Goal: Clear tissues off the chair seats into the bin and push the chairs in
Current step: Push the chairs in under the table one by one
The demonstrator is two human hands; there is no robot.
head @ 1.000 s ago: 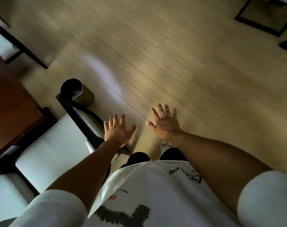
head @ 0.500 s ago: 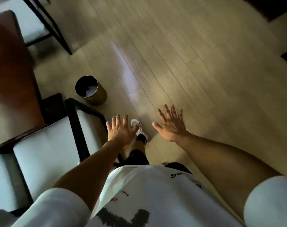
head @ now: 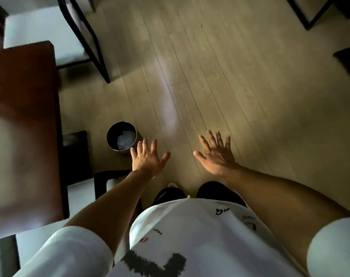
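Note:
A small round bin stands on the wood floor beside the table, with white tissue lying inside it. My left hand hovers just right of the bin, fingers spread and empty. My right hand is held out over the floor, also spread and empty. A white-seated chair with a black frame sits below my left arm, partly under the table. Another white-seated chair stands at the top left. No tissue shows on either seat.
A reddish-brown table fills the left side. Black furniture frames stand at the top right, and a dark edge juts in at the right. Open wood floor lies ahead of me.
The view has swung leftward and forward: the bin and table now sit lower and closer, the near chair has slid under my left arm, and a far chair has come into view. Both hands stay spread.

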